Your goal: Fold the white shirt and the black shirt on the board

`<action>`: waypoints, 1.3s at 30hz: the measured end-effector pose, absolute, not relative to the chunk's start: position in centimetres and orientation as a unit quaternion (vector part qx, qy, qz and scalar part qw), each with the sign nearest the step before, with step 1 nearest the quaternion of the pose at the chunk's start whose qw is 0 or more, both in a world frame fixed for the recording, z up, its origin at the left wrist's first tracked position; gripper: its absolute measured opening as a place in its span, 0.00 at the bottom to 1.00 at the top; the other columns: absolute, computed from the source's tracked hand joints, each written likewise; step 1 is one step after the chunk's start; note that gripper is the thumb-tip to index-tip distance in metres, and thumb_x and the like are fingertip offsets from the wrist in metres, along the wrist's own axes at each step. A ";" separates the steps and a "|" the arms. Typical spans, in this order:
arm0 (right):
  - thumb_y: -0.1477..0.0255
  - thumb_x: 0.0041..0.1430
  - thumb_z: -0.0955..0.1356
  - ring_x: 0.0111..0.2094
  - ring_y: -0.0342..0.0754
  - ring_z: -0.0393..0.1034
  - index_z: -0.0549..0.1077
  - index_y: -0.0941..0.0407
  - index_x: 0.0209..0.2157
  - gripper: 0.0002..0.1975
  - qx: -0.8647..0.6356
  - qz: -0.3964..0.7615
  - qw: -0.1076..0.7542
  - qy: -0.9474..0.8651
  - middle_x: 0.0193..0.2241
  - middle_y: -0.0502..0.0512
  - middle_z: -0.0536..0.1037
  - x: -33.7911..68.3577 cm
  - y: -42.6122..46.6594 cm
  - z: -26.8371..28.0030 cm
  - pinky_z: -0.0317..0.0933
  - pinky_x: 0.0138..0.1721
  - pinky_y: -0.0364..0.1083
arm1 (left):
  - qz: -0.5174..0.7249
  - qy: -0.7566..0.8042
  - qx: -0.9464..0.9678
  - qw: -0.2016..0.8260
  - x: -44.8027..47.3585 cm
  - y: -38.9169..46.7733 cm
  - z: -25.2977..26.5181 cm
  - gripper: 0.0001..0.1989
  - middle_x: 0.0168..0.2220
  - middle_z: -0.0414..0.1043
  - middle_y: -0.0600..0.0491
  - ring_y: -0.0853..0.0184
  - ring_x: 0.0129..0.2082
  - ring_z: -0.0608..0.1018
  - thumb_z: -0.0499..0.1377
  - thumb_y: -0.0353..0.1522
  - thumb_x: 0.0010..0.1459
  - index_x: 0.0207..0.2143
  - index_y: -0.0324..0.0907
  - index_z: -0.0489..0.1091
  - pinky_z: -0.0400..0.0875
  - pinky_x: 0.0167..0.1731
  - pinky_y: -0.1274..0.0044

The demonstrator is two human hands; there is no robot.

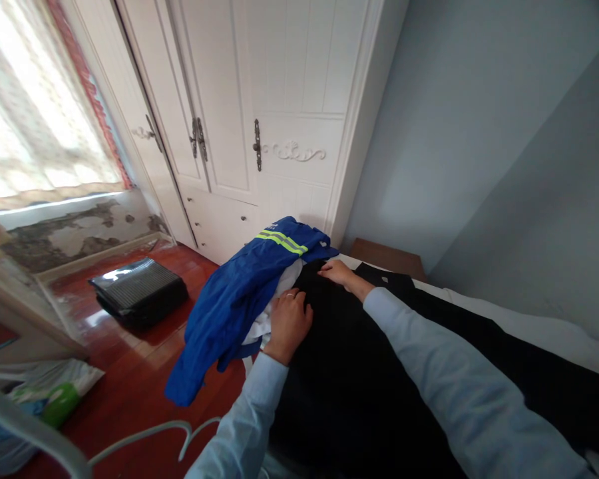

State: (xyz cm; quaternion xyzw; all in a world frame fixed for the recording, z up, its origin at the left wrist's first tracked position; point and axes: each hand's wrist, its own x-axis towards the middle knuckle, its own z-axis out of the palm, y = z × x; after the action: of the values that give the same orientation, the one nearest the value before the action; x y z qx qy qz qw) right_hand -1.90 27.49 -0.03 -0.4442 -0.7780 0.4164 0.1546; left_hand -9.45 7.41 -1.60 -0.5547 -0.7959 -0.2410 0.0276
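While both palms press flat on the black garment spread over the bed, it looks smoothed but not yet folded. Left hand rests open at its near edge, gripping nothing; right hand lies flat at the far corner, empty too. The cloth is dark, plain, matte. A blue work jacket hangs off the bedside, waiting
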 end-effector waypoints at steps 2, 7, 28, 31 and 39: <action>0.71 0.57 0.72 0.16 0.40 0.57 0.75 0.59 0.26 0.08 -0.441 0.420 0.150 -0.779 0.15 0.46 0.67 -2.5 27.7 -0.3 0.48 0.19 0.40 | -0.233 -0.805 -0.545 0.025 -9.5 7.5 -2.5 0.13 0.56 0.75 0.43 0.55 0.57 0.74 0.56 0.33 0.66 0.48 0.38 0.75 0.67 0.55 0.64; 0.77 0.54 0.72 0.16 0.39 0.58 0.72 0.59 0.23 0.08 -0.430 0.406 0.156 -0.791 0.16 0.46 0.68 -2.9 28.7 -0.9 0.51 0.20 0.39 | -0.251 -0.801 -0.538 0.077 -9.3 7.2 -4.0 0.13 0.57 0.74 0.44 0.54 0.58 0.73 0.57 0.34 0.66 0.49 0.41 0.76 0.67 0.54 0.61; 0.77 0.49 0.75 0.23 0.42 0.67 0.76 0.60 0.29 0.05 -0.397 0.485 0.071 -0.776 0.24 0.51 0.77 -1.7 27.9 0.4 0.58 0.23 0.39 | -0.260 -0.791 -0.546 0.093 -9.4 7.0 -4.7 0.15 0.57 0.73 0.45 0.55 0.58 0.73 0.57 0.35 0.66 0.52 0.42 0.75 0.66 0.55 0.63; 0.80 0.47 0.75 0.24 0.43 0.70 0.77 0.60 0.33 0.09 -0.401 0.483 0.113 -0.770 0.26 0.51 0.79 -1.7 28.3 0.6 0.58 0.22 0.39 | -0.258 -0.791 -0.546 0.095 -9.4 7.0 -4.7 0.16 0.57 0.73 0.45 0.54 0.58 0.73 0.57 0.35 0.66 0.52 0.42 0.75 0.67 0.55 0.63; 0.76 0.61 0.70 0.32 0.43 0.74 0.72 0.58 0.47 0.12 -0.448 0.434 0.187 -0.759 0.37 0.58 0.81 -0.6 29.2 1.0 0.64 0.27 0.37 | -0.250 -0.797 -0.542 0.088 -9.4 7.0 -4.5 0.16 0.58 0.73 0.45 0.54 0.57 0.73 0.56 0.36 0.66 0.53 0.42 0.75 0.66 0.55 0.62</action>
State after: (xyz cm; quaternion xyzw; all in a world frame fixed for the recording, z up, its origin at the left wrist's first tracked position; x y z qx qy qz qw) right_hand -0.56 29.21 1.03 -0.4484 -0.7590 0.4335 0.1866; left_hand -9.35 7.00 -4.53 -0.5423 -0.7973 -0.2502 0.0875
